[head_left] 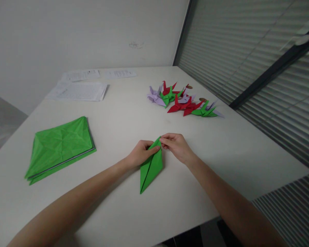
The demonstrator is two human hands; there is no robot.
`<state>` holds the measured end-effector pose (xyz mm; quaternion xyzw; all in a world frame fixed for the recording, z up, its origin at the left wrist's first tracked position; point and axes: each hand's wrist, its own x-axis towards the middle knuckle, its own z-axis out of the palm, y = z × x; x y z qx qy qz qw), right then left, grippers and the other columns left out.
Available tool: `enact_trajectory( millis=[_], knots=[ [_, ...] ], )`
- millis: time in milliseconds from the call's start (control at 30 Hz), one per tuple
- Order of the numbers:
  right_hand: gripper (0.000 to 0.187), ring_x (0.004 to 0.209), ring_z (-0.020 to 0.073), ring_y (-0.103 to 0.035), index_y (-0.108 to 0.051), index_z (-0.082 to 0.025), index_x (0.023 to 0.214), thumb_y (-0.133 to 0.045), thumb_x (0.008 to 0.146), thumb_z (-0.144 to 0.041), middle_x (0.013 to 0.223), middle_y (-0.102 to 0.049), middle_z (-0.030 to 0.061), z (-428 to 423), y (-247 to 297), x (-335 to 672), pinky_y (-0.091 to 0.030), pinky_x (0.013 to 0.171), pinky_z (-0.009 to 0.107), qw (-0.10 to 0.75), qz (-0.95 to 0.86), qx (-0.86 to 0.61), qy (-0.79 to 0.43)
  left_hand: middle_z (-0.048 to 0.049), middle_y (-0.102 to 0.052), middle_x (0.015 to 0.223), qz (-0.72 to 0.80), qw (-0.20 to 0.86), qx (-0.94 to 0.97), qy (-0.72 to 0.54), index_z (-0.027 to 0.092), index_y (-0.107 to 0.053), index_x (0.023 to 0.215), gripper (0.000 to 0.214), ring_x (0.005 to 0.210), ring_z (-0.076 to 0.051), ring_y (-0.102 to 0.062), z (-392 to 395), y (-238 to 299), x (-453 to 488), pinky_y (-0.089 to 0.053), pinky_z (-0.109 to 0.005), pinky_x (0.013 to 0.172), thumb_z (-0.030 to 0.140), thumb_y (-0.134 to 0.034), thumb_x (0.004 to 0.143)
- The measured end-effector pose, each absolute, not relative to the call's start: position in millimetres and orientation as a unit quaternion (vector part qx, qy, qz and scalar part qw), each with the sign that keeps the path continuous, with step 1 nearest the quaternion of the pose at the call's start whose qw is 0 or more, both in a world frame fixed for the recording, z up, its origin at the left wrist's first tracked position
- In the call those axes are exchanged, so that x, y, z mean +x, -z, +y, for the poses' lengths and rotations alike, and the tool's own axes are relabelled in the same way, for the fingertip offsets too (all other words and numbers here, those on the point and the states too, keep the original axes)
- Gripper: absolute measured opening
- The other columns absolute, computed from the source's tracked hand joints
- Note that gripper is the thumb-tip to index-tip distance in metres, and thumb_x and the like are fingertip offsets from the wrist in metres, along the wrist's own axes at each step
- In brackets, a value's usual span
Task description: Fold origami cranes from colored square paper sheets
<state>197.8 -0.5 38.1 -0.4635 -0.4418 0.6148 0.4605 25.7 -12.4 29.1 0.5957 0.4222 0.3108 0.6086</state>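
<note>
Holding a long green folded-paper diamond (152, 171) at the near part of the smooth white surface (113, 212); gripping its left side with a mostly closed left hand (140, 152), probably for steadiness; pinching its far tip with the curled right hand (177, 145), seemingly for precision

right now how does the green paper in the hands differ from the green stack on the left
The folded paper is a narrow diamond; the stack is a broad four-sided pile.
The folded paper is in the left hand, with the right hand at its upper tip; the stack lies untouched on the table.
Both are mainly green.
</note>
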Motion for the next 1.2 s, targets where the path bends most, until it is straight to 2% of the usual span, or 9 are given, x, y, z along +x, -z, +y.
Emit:
enact_trajectory(
  millis=[500,733,867,1200],
  knots=[
    [0.022,0.057,0.0094,-0.053,-0.073,-0.016,0.070,-0.082,0.060,-0.034,0.061,-0.064,0.0001,-1.0,-35.7,196.4,-0.037,0.055,0.025,0.460,-0.432,-0.451,-0.631,0.0006,-0.056,0.063,0.400,0.654,0.565,-0.306,0.010,-0.069,0.083,0.055,0.056,-0.011,-0.049,-11.5,-28.7,25.1,-0.038,-0.022,0.053,0.063,-0.069,0.068],
    [0.025,0.056,0.0097,-0.051,-0.073,-0.017,0.071,-0.082,0.060,-0.037,0.061,-0.063,-0.0001,-2.8,-40.7,195.4,-0.038,0.055,0.027,0.468,-0.465,-0.460,-0.594,0.0011,-0.056,0.062,0.396,0.665,0.557,-0.302,0.010,-0.070,0.081,0.055,0.054,-0.010,-0.049,-11.6,-28.8,25.5,-0.038,-0.022,0.052,0.063,-0.069,0.068],
    [0.027,0.055,0.0099,-0.049,-0.074,-0.017,0.071,-0.085,0.056,-0.037,0.061,-0.064,0.0000,-4.1,-43.3,196.0,-0.038,0.054,0.027,0.451,-0.492,-0.474,-0.575,0.0013,-0.057,0.062,0.395,0.660,0.560,-0.309,0.010,-0.071,0.084,0.055,0.054,-0.010,-0.048,-11.9,-30.3,25.9,-0.038,-0.022,0.052,0.063,-0.069,0.069],
    [0.027,0.058,0.0119,-0.053,-0.076,-0.016,0.072,-0.080,0.063,-0.041,0.061,-0.066,0.0015,-4.6,-47.3,199.9,-0.043,0.058,0.028,0.422,-0.529,-0.490,-0.550,0.0006,-0.057,0.063,0.417,0.651,0.553,-0.310,0.010,-0.071,0.083,0.057,0.055,-0.010,-0.049,-12.3,-30.4,25.6,-0.037,-0.022,0.052,0.065,-0.070,0.067]
  ],
)
